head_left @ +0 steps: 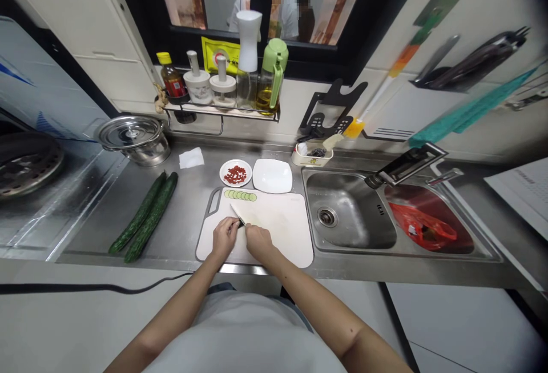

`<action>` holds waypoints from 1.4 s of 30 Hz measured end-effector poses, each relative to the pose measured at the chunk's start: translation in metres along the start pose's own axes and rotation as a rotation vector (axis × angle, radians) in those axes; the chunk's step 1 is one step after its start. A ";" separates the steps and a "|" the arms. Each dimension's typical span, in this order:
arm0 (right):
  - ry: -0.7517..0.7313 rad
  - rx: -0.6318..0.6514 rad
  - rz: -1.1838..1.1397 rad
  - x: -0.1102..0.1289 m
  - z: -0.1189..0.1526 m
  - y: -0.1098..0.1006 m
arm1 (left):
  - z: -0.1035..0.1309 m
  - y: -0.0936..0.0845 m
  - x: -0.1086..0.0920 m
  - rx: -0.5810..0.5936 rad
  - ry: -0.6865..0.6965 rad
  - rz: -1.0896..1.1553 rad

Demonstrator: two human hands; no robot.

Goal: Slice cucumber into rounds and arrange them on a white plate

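A white cutting board (282, 230) with a grey rim lies on the steel counter before me. My right hand (259, 243) is closed around the knife (237, 212), its pale blade angled toward the far left over the board. My left hand (225, 237) is closed beside it, with its fingertips meeting the right hand near the base of the blade. A small dark bit shows between the hands; whether the left fingers grip it is hidden. Beyond the blade, a row of thin cucumber slices (240, 195) lies overlapping along the board's far edge.
Two whole cucumbers (149, 219) lie to the left. Behind the board stand a plate of chopped red pieces (235, 174) and a white plate (273, 175). The sink (351, 213) borders the board's right. A lidded pot (135, 140) and a condiment shelf (222, 111) stand farther back.
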State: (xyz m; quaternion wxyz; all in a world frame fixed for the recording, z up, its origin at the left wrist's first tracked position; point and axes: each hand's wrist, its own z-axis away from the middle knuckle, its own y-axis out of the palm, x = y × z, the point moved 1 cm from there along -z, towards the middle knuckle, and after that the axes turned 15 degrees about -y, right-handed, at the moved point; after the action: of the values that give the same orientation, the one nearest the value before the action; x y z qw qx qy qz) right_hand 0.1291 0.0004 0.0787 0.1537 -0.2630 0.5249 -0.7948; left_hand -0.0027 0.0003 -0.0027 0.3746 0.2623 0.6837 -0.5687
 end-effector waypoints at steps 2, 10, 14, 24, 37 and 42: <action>0.015 0.009 -0.011 0.000 0.001 -0.001 | 0.000 0.000 0.000 -0.003 0.004 0.005; 0.003 0.042 -0.036 -0.003 0.011 -0.005 | 0.001 -0.002 -0.003 0.000 0.014 0.008; -0.011 0.040 -0.044 -0.003 0.008 -0.005 | 0.000 -0.002 -0.004 -0.003 0.010 0.012; 0.003 0.020 -0.062 -0.006 -0.001 -0.005 | 0.000 -0.001 -0.001 -0.004 0.008 0.012; 0.031 -0.001 -0.058 -0.005 0.004 0.000 | 0.002 -0.001 -0.001 -0.028 0.007 0.022; 0.073 0.063 -0.050 -0.003 0.024 0.001 | 0.002 0.000 -0.001 -0.021 -0.005 0.034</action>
State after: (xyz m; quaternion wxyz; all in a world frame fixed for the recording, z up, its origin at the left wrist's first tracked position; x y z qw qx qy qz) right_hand 0.1454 -0.0172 0.0844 0.1225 -0.2418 0.4981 -0.8237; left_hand -0.0020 -0.0017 -0.0021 0.3886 0.2684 0.6840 -0.5560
